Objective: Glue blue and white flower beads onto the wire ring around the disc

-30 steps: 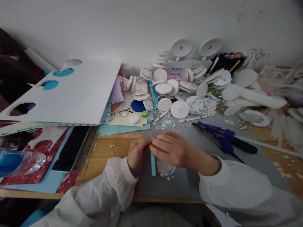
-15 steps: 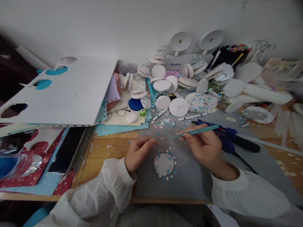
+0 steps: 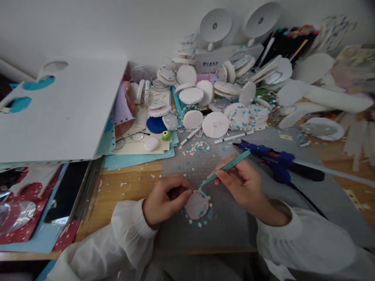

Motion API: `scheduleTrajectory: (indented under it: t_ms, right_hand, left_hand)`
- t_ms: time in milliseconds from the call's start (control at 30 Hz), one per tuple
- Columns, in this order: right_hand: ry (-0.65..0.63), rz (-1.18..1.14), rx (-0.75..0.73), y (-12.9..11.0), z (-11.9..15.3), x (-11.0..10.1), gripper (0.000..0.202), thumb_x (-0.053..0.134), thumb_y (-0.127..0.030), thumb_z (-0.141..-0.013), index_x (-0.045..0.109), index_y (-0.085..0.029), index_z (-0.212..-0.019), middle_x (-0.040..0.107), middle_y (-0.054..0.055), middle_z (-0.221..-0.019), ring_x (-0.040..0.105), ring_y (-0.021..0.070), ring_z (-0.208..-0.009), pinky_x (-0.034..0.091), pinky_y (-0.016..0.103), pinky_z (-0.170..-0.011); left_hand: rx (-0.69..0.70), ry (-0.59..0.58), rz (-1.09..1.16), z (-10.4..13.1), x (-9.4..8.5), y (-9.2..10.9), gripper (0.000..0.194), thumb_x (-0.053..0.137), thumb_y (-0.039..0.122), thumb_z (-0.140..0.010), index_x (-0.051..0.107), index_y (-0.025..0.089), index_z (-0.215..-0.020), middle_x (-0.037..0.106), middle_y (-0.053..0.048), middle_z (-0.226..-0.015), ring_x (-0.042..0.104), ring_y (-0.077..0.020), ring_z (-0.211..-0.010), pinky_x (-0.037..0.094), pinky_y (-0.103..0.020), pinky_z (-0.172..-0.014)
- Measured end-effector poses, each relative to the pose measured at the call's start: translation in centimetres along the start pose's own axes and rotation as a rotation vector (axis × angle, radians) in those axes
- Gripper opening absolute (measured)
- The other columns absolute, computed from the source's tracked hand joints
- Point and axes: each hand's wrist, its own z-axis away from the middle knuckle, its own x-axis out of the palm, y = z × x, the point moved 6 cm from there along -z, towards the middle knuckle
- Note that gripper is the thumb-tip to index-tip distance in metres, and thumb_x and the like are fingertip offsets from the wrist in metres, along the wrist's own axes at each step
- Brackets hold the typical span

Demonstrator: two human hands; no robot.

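My right hand (image 3: pixel 243 183) holds a pair of teal tweezers (image 3: pixel 227 167) slanting down to the left. Their tips meet the upper edge of a small white disc (image 3: pixel 197 206) trimmed with tiny blue and white flowers. At that disc's upper left rim, the thumb and forefinger of my left hand (image 3: pixel 166 200) are pinched together. A thin clear ring with flowers shows around the disc, above the grey cutting mat (image 3: pixel 231 230). Whether a flower sits between the tweezer tips is too small to tell. Loose blue and white flowers (image 3: pixel 199 147) lie scattered beyond my hands.
A blue glue gun (image 3: pixel 275 156) with its cord lies to the right. Two white pens (image 3: pixel 234 136) rest at the mat's far side. Behind them pile up many white discs (image 3: pixel 215 125). A large white board (image 3: pixel 64 117), glasses (image 3: pixel 136 134) and a phone (image 3: pixel 66 193) occupy the left.
My right hand has brought the tweezers down and left to the disc's edge. My left hand has moved onto the disc's rim and closed. The view has shifted somewhat.
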Motion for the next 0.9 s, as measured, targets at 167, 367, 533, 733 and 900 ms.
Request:
scheduleTrajectory:
  t_ms: [167, 367, 533, 733, 900]
  right_hand:
    - [-0.031, -0.051, 0.0, 0.3, 0.42, 0.33, 0.009, 0.059, -0.03, -0.084, 0.055, -0.022, -0.08, 0.06, 0.0, -0.07, 0.059, 0.0105, -0.058, 0.051, 0.023, -0.053]
    - [-0.046, -0.02, 0.022, 0.91, 0.61, 0.42, 0.007, 0.059, -0.03, -0.083, 0.056, -0.024, -0.082, 0.061, 0.001, -0.074, 0.059, 0.0122, -0.06, 0.051, 0.027, -0.055]
    - [-0.063, 0.0, -0.007, 0.97, 0.68, 0.6, 0.005, 0.059, -0.026, -0.083, 0.055, -0.024, -0.083, 0.061, 0.0, -0.074, 0.058, 0.0116, -0.061, 0.05, 0.026, -0.056]
    - [-0.082, 0.064, -0.075, 0.82, 0.78, 0.77, 0.005, 0.059, -0.022, -0.083, 0.055, -0.024, -0.086, 0.059, 0.0, -0.077, 0.059, 0.0122, -0.065, 0.05, 0.026, -0.058]
    - [-0.104, 0.129, -0.134, 0.52, 0.98, 0.72, 0.007, 0.058, -0.019, -0.083, 0.056, -0.023, -0.088, 0.059, 0.001, -0.078, 0.06, 0.0133, -0.07, 0.05, 0.028, -0.061]
  left_hand:
    - [-0.011, -0.02, 0.062, 0.04, 0.12, -0.2, 0.016, 0.055, 0.023, -0.083, 0.063, 0.01, -0.078, 0.062, -0.008, -0.072, 0.055, -0.0167, -0.067, 0.041, -0.027, -0.061]
    - [-0.035, -0.001, 0.116, 0.11, 0.3, -0.56, 0.019, 0.056, 0.022, -0.084, 0.066, 0.008, -0.077, 0.065, -0.01, -0.072, 0.057, -0.0163, -0.066, 0.043, -0.026, -0.059]
    - [-0.037, 0.018, 0.105, 0.04, 0.33, -0.56, 0.021, 0.057, 0.023, -0.084, 0.066, 0.007, -0.076, 0.064, -0.01, -0.069, 0.056, -0.0156, -0.062, 0.042, -0.025, -0.056]
    - [-0.026, 0.029, 0.096, 0.0, 0.3, -0.24, 0.02, 0.057, 0.022, -0.083, 0.066, 0.007, -0.075, 0.062, -0.008, -0.067, 0.054, -0.0147, -0.06, 0.04, -0.025, -0.055]
    - [0.006, 0.029, 0.074, -0.03, 0.3, 0.15, 0.02, 0.056, 0.022, -0.083, 0.065, 0.007, -0.073, 0.061, -0.008, -0.065, 0.053, -0.0141, -0.059, 0.04, -0.025, -0.055]
